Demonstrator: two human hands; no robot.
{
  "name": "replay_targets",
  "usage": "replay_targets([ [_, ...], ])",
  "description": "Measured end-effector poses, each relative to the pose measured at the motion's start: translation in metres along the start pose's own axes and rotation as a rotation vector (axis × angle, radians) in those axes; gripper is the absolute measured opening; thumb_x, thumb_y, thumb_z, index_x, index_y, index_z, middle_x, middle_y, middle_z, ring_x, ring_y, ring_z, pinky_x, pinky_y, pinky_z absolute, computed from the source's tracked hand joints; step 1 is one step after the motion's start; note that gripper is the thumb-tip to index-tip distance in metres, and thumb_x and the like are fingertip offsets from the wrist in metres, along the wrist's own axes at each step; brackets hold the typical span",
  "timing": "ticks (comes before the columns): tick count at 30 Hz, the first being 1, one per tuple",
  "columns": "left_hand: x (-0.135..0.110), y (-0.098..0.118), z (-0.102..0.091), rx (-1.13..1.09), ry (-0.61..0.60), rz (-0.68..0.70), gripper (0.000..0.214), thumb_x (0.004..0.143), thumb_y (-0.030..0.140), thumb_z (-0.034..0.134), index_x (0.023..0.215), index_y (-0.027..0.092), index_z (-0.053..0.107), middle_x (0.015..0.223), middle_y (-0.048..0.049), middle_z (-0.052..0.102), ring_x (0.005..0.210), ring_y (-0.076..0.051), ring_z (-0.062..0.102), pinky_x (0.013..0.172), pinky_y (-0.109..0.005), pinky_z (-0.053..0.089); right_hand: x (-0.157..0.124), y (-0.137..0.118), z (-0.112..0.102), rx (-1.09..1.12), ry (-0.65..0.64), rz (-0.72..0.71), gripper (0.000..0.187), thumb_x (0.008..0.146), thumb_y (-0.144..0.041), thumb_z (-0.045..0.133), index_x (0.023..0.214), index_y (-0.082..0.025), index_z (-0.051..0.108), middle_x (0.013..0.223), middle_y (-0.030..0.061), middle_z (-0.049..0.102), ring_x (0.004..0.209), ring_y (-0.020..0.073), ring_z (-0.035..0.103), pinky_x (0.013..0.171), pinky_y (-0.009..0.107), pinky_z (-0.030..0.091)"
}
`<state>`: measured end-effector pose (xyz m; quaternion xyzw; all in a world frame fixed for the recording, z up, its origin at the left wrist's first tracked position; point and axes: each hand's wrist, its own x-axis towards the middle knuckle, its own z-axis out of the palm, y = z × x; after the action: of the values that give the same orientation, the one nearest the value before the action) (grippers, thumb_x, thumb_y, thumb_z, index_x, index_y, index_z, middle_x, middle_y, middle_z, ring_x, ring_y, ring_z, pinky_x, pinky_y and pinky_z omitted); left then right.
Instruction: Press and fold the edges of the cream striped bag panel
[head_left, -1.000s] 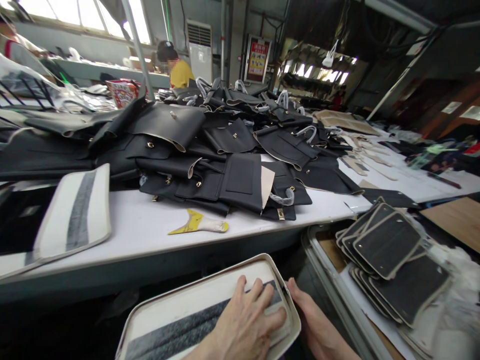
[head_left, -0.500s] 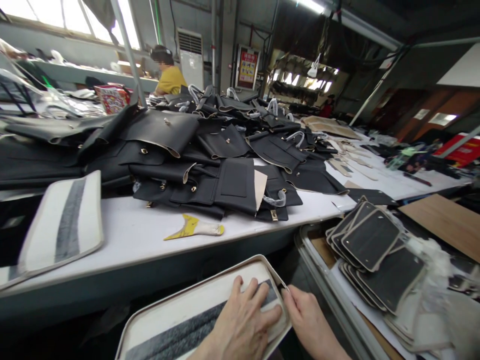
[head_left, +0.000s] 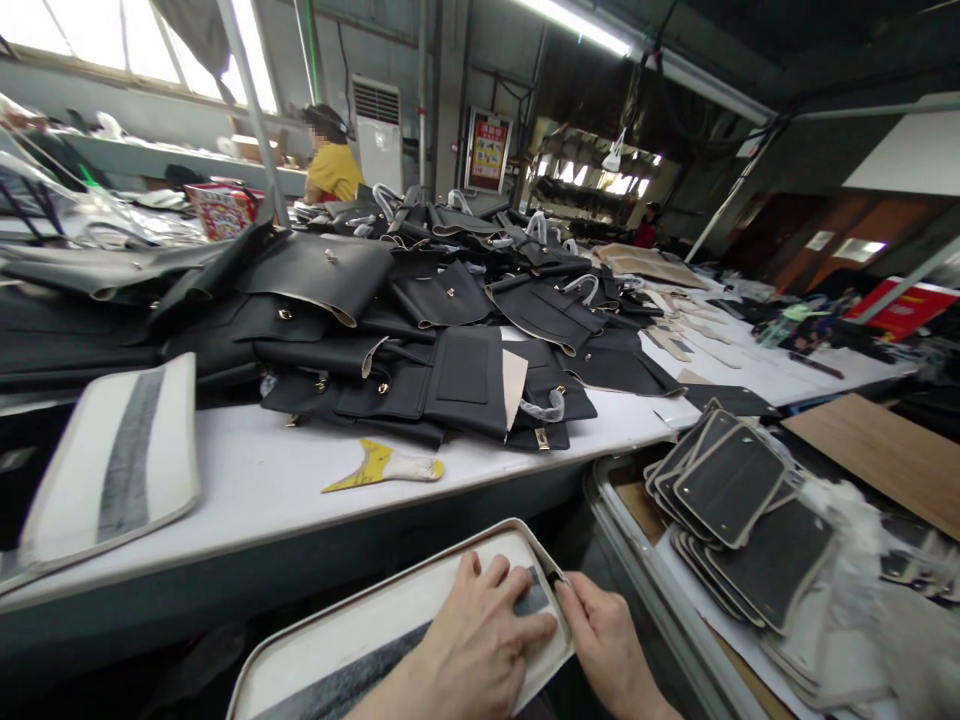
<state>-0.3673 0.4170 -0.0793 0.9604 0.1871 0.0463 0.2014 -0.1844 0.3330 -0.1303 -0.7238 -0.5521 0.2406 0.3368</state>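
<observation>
Head view: a cream panel (head_left: 352,640) with a grey stripe lies tilted just below the near edge of the table (head_left: 255,470). The left hand (head_left: 472,650) rests flat on it, fingers spread wide. The right hand (head_left: 604,640) pinches the panel's right corner between thumb and fingertips.

On the table, a yellow scraper (head_left: 382,466) lies near that edge, with a pile of black bag parts (head_left: 420,330) behind it and a second panel (head_left: 112,465) at its left end. Right of the table sits a stack of black pads (head_left: 731,485). Beyond its far side is a person in yellow (head_left: 330,168).
</observation>
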Motion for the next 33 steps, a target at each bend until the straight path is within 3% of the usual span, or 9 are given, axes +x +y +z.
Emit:
replay_targets([
  [3, 0.001, -0.001, -0.005, -0.024, 0.005, -0.004, 0.012, 0.09, 0.03, 0.052, 0.1, 0.033, 0.058, 0.109, -0.0022, 0.054, 0.1, -0.025, 0.049, 0.084, -0.051, 0.04, -0.001, 0.001, 0.001, 0.051, -0.003, -0.018, 0.039, 0.099, -0.044, 0.035, 0.09, -0.019, 0.063, 0.073, 0.0047, 0.067, 0.064, 0.0171, 0.062, 0.06, 0.026, 0.039],
  [16, 0.002, 0.003, -0.002, -0.019, 0.044, -0.016, 0.016, 0.087, 0.03, 0.053, 0.102, 0.032, 0.058, 0.108, -0.0031, 0.053, 0.099, -0.025, 0.048, 0.083, -0.051, 0.038, 0.003, 0.0, 0.003, 0.071, 0.029, 0.023, 0.04, 0.097, -0.046, 0.04, 0.093, -0.017, 0.067, 0.078, 0.0068, 0.069, 0.07, 0.0206, 0.064, 0.064, 0.027, 0.043],
  [20, 0.002, 0.004, -0.003, -0.026, 0.044, -0.036, 0.026, 0.083, 0.026, 0.054, 0.108, 0.035, 0.056, 0.106, -0.0029, 0.053, 0.099, -0.025, 0.049, 0.082, -0.048, 0.038, -0.007, -0.01, 0.0, 0.361, -0.058, 0.247, 0.042, 0.089, -0.052, 0.054, 0.103, -0.015, 0.069, 0.09, 0.0073, 0.071, 0.083, 0.0223, 0.064, 0.073, 0.028, 0.05],
  [25, 0.002, 0.003, 0.0, -0.033, 0.043, -0.045, 0.024, 0.082, 0.026, 0.054, 0.103, 0.034, 0.058, 0.107, -0.0027, 0.054, 0.101, -0.025, 0.049, 0.082, -0.047, 0.037, -0.019, -0.019, -0.005, 0.561, -0.177, 0.5, 0.057, 0.08, -0.06, 0.063, 0.117, -0.016, 0.066, 0.083, 0.0057, 0.068, 0.073, 0.0208, 0.061, 0.056, 0.027, 0.05],
  [30, 0.0, 0.003, -0.001, -0.047, 0.037, -0.044, 0.027, 0.081, 0.027, 0.055, 0.107, 0.036, 0.059, 0.107, -0.0027, 0.054, 0.101, -0.025, 0.048, 0.083, -0.047, 0.036, -0.026, -0.02, -0.007, 0.813, -0.205, 0.472, 0.048, 0.08, -0.047, 0.071, 0.119, -0.02, 0.067, 0.097, 0.0065, 0.07, 0.082, 0.0202, 0.062, 0.074, 0.032, 0.052],
  [33, 0.0, 0.004, -0.001, -0.048, 0.028, -0.048, 0.025, 0.082, 0.027, 0.055, 0.105, 0.036, 0.06, 0.107, -0.0028, 0.054, 0.101, -0.025, 0.048, 0.083, -0.047, 0.036, -0.028, -0.011, -0.007, 0.841, -0.214, 0.4, 0.042, 0.082, -0.042, 0.07, 0.117, -0.02, 0.069, 0.098, 0.0071, 0.071, 0.085, 0.0215, 0.063, 0.076, 0.031, 0.051],
])
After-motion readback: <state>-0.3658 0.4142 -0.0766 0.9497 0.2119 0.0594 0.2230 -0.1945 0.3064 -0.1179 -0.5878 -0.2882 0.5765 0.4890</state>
